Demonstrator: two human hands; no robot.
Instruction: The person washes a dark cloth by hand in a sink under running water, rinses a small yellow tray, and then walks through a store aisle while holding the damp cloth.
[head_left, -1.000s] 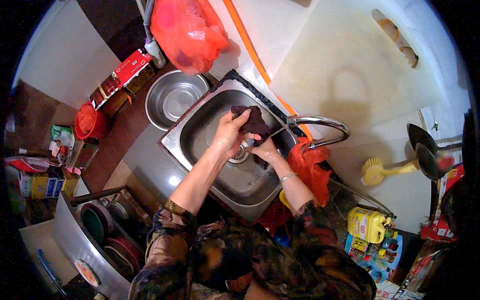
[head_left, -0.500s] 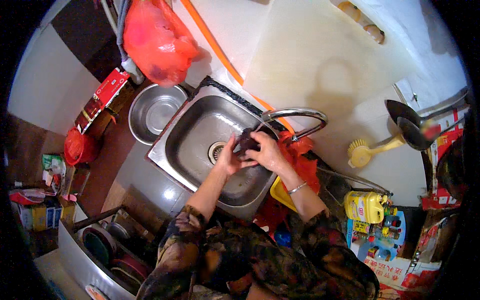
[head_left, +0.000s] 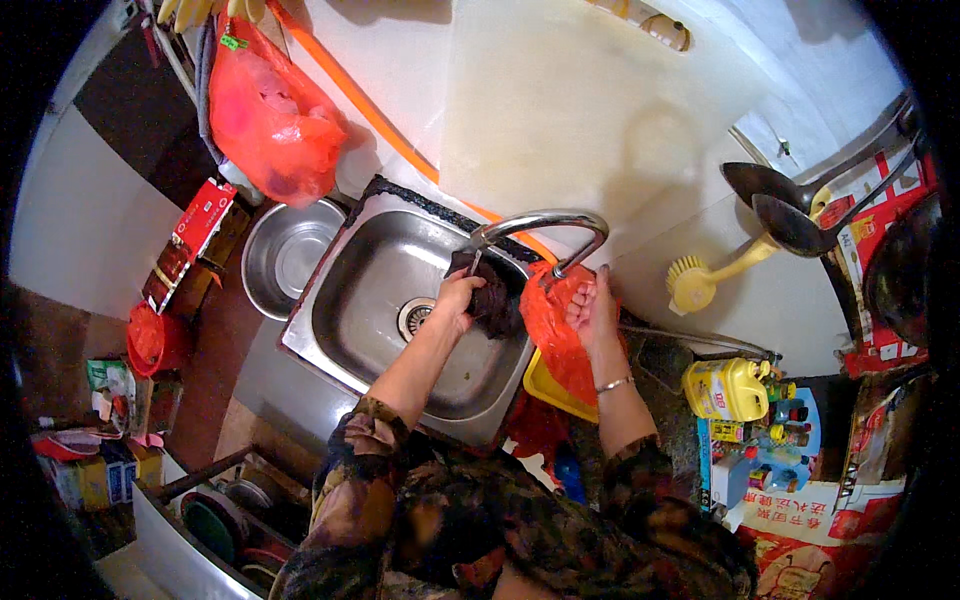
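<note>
My left hand (head_left: 456, 302) is closed on a dark, wet, purplish-black clump (head_left: 492, 304), soft and crumpled, of a kind I cannot make out. It hangs over the right side of the steel sink (head_left: 375, 265), beneath the spout of the curved chrome faucet (head_left: 545, 219). Beside the faucet's base, my right hand (head_left: 592, 312) has curled fingers against a red plastic bag (head_left: 553, 325). Whether those fingers grip the bag or a part hidden by it does not show. The drain (head_left: 415, 317) lies left of the clump.
A steel basin (head_left: 265, 260) stands left of the sink, below a hanging full red bag (head_left: 275, 125). A yellow container (head_left: 540, 385) sits under the right-hand bag. Farther right are a yellow brush (head_left: 690, 285), dark ladles (head_left: 790, 225) and a yellow jug (head_left: 725, 388).
Both hands were together on the dark clump. My right hand has let go and moved right to the red bag by the faucet; my left hand keeps the clump, now under the spout.
</note>
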